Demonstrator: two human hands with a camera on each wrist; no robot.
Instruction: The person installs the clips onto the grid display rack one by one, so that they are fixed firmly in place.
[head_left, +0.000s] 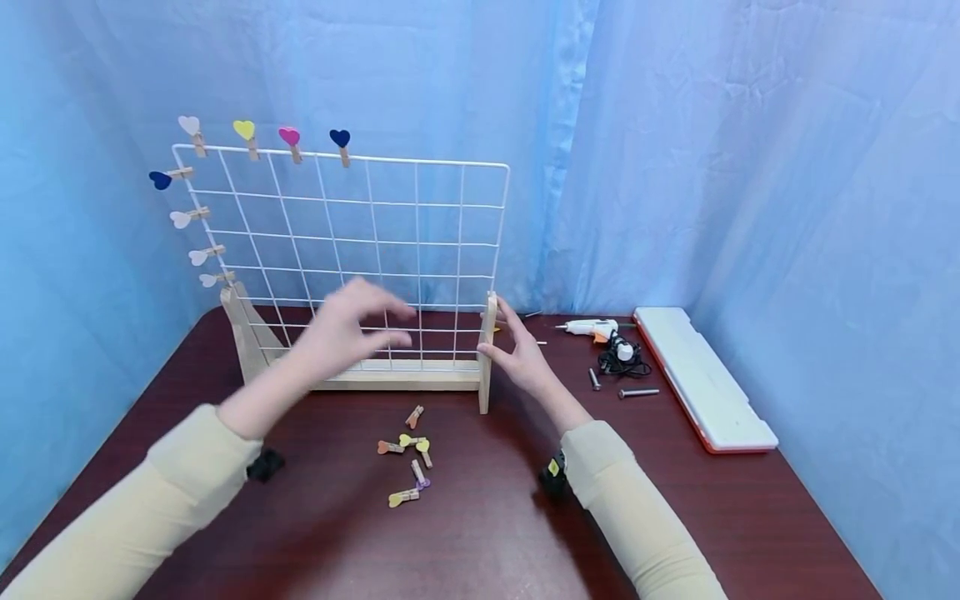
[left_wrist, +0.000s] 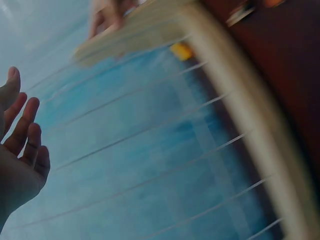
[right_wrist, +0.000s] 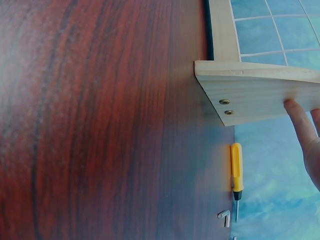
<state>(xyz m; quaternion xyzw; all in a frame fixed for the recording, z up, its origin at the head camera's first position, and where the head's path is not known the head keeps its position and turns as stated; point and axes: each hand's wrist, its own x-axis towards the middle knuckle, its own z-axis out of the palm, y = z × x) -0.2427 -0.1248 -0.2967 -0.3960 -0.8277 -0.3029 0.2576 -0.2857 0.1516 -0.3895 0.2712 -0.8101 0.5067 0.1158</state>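
Observation:
A white wire grid (head_left: 420, 204) stands in a wooden base on the dark table. Heart-topped mini clothespins line it, including a pink one (head_left: 289, 136) on the top rail and a navy one (head_left: 160, 179) at the left side. My left hand (head_left: 348, 325) is in front of the lower grid, fingers spread from the thumb, holding nothing; the left wrist view is blurred. At the base's right end my right hand (head_left: 523, 357) holds the wooden side panel (right_wrist: 250, 95), with a digit against its outer face (right_wrist: 291, 103).
Several loose clothespins (head_left: 405, 497) lie on the table before the grid. Right of it are a white glue gun (head_left: 592, 328) with a black cord, bolts (head_left: 639, 392) and a white case (head_left: 701, 375). A yellow-handled screwdriver (right_wrist: 237, 167) lies beyond the panel.

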